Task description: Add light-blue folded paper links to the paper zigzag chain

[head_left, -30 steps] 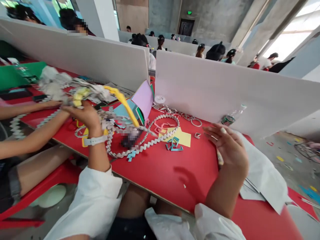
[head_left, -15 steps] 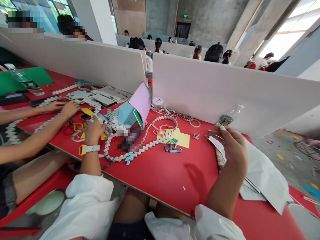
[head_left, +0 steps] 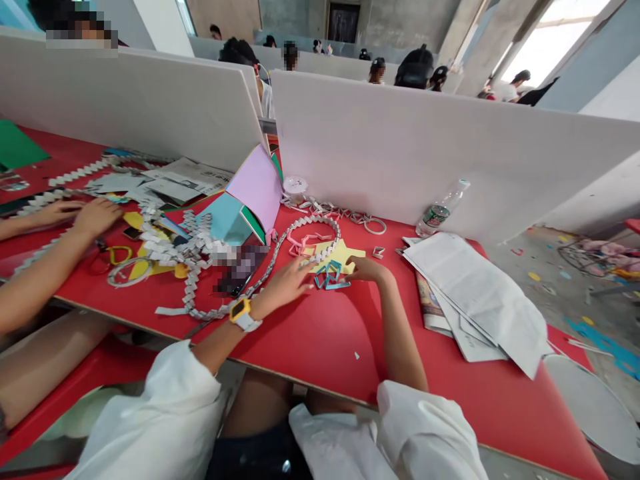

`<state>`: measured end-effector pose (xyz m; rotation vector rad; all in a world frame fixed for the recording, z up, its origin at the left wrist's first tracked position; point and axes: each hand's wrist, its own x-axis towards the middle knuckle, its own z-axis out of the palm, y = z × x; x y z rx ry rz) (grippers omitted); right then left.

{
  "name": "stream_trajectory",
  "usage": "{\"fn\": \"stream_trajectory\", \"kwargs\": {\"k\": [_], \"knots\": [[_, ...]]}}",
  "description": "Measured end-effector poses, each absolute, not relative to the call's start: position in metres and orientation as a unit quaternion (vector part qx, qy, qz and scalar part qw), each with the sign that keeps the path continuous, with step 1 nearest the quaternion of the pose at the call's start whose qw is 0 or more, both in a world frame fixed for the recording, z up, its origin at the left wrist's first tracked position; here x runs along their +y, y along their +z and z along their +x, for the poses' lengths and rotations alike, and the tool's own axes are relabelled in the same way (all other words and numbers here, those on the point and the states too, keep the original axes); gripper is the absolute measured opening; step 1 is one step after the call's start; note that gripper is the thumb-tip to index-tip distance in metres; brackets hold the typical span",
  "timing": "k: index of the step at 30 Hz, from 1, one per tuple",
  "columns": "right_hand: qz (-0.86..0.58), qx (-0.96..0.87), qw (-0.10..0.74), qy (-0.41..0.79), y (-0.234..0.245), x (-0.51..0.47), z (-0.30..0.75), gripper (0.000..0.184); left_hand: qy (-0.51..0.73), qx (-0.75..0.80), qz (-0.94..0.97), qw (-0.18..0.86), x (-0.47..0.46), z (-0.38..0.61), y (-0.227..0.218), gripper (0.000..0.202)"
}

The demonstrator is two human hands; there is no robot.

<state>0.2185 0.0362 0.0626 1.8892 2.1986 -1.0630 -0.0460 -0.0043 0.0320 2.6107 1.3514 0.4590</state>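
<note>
My left hand (head_left: 285,288) reaches over the table with its fingers stretched out, beside a folded white paper chain (head_left: 323,219) that curves in a loop. My right hand (head_left: 371,269) is bent at the wrist, its fingers curved but apart, at the edge of several folded blue paper strips (head_left: 334,276). Whether its fingertips touch them, I cannot tell. Under the blue strips lies a yellow paper (head_left: 346,251), and pink folded strips (head_left: 303,244) lie behind. A phone (head_left: 244,268) rests left of my left hand, within the chain's curve.
A clear bottle (head_left: 440,212) stands by the white partition (head_left: 425,143). White paper sheets (head_left: 475,290) lie at the right. A purple folder (head_left: 257,187) leans at the back. A co-worker's hands (head_left: 95,217) are at the left. The red table's (head_left: 320,353) front edge runs before me.
My left hand has come right from the paper pile at the left. My right hand has left the bottle and moved left to the blue strips. The view has tipped downward.
</note>
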Motion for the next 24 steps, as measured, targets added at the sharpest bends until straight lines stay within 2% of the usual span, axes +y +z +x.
{"fn": "stream_trajectory", "kwargs": {"k": [2, 3, 7, 9, 13, 16, 20, 24], "knots": [[0.593, 0.712, 0.054, -0.372, 0.059, 0.035, 0.205, 0.033, 0.146, 0.430, 0.885, 0.098, -0.001, -0.017, 0.023, 0.078], [0.587, 0.709, 0.065, -0.386, 0.057, 0.034, 0.201, 0.032, 0.146, 0.426, 0.887, 0.101, 0.002, -0.006, 0.020, 0.078], [0.589, 0.695, 0.048, -0.409, 0.052, 0.037, 0.204, 0.033, 0.171, 0.438, 0.877, 0.098, 0.015, 0.017, 0.021, 0.039], [0.597, 0.693, 0.004, -0.404, 0.051, 0.040, 0.214, 0.034, 0.194, 0.444, 0.869, 0.102, 0.018, 0.022, 0.024, 0.034], [0.590, 0.706, -0.130, -0.370, 0.059, 0.042, 0.226, 0.021, 0.253, 0.428, 0.856, 0.143, 0.016, 0.035, 0.027, 0.051], [0.553, 0.721, -0.227, -0.351, 0.070, 0.038, 0.220, 0.009, 0.294, 0.413, 0.838, 0.204, 0.014, 0.039, 0.029, 0.041], [0.482, 0.733, -0.294, -0.379, 0.083, 0.030, 0.196, 0.018, 0.332, 0.424, 0.797, 0.272, 0.016, 0.016, 0.039, 0.031], [0.405, 0.755, -0.340, -0.387, 0.086, 0.012, 0.155, 0.026, 0.348, 0.449, 0.758, 0.320, 0.007, -0.029, 0.057, 0.035]]}}
